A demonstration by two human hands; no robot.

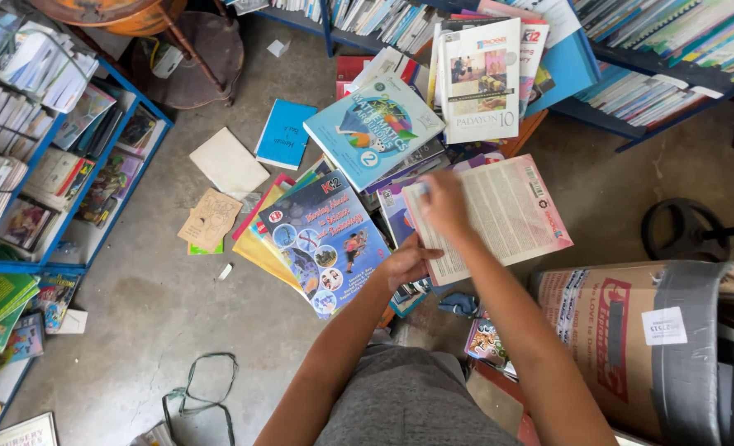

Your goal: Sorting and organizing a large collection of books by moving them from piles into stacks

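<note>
Two hands on pink-and-white book (499,211), which lies face-down atop sprawling book pile (358,206) on concrete floor (135,314). Right hand (443,202) flat on cover near top-left corner, fingers spread, not clenched. Left hand (406,263) closed on lower-left edge, thumb over, fingers under. Blue science book (327,244) just beside, overlapping yellow ones beneath. Risk: pile loosely fanned, layers slanted; lifting pink book could drag neighbours and slide stack toward cardboard box (623,339). One-edge grip may let book fold or drop
</note>
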